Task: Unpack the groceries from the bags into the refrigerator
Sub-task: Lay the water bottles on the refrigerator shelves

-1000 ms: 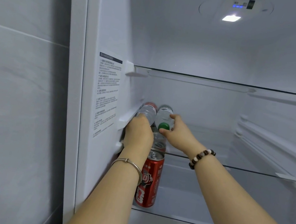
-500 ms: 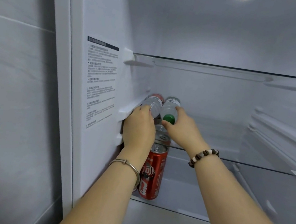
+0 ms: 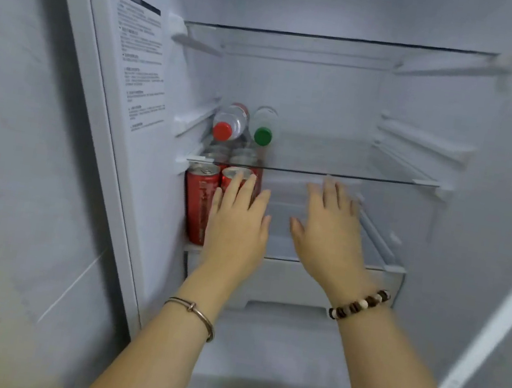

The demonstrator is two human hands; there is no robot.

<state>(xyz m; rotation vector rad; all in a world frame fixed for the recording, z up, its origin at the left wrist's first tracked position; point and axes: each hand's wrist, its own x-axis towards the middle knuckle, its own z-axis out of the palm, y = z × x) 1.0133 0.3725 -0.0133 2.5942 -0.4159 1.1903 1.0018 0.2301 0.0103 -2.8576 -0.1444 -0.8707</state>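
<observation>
Two clear plastic bottles lie on their sides at the left end of the glass shelf (image 3: 350,176), caps toward me: one with a red cap (image 3: 222,129), one with a green cap (image 3: 262,135). Under that shelf stand red soda cans (image 3: 198,198) against the left wall, with more cans behind them. My left hand (image 3: 237,221) hovers with fingers straight in front of the second can and holds nothing. My right hand (image 3: 329,228) is spread open beside it, below the shelf's front edge, also holding nothing. No grocery bag is in view.
The open refrigerator has an upper glass shelf (image 3: 337,38), rails on the right wall (image 3: 422,142) and a drawer front (image 3: 284,281) below the cans' shelf. A label sticker (image 3: 139,53) covers the left inner wall. A tiled wall (image 3: 9,123) lies to the left.
Both hands let go of the bottles and drew back and down, now open below the shelf's edge. The camera tilted down, bringing the lower shelf and drawer into view.
</observation>
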